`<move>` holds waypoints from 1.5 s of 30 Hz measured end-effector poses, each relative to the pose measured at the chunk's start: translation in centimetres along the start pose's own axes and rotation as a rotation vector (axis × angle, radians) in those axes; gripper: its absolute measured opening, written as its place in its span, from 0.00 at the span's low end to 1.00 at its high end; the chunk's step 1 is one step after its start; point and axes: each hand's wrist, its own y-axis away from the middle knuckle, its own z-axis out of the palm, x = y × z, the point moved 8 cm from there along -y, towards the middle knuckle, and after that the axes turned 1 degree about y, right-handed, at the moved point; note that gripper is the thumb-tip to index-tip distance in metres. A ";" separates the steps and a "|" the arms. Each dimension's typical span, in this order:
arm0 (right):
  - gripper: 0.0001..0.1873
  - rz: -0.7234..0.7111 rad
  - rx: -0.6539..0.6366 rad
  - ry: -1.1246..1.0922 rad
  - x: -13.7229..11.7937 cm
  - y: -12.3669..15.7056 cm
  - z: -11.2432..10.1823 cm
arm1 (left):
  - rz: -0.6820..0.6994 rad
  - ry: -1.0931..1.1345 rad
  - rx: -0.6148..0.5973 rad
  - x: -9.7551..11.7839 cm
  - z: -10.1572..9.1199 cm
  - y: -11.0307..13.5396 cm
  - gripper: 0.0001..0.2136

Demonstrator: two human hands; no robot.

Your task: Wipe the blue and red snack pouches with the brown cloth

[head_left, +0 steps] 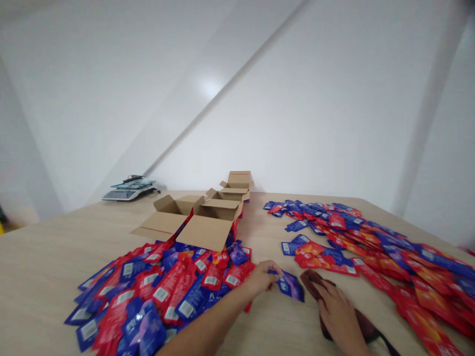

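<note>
My left hand reaches across the wooden table and pinches the edge of a blue sachet that lies just right of a big pile of red and blue sachets. My right hand rests palm down on a dark brown cloth beside that sachet, its fingers laid flat on the cloth. A second spread of red and blue sachets covers the table's right side.
Open cardboard boxes stand in a row at mid-table behind the left pile. A small weighing scale sits at the far left by the white wall. The table's front edge lies below the frame.
</note>
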 end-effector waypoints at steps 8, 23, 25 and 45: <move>0.25 0.063 -0.044 -0.063 -0.6 -0.4 -0.8 | -0.083 -1.247 0.280 1.2 -15.6 6.3 0.13; 0.27 -0.046 -0.128 -0.214 -2.9 -0.9 -2.4 | 0.255 -0.968 -0.040 4.4 1.9 -9.4 0.29; 0.27 -0.128 -0.163 -0.256 -3.7 -1.1 -2.3 | 0.264 -0.983 -0.061 4.7 3.9 -11.7 0.30; 0.25 0.232 0.236 -0.287 1.6 -0.9 -5.7 | -0.078 -0.148 0.098 -2.0 2.8 -0.9 0.08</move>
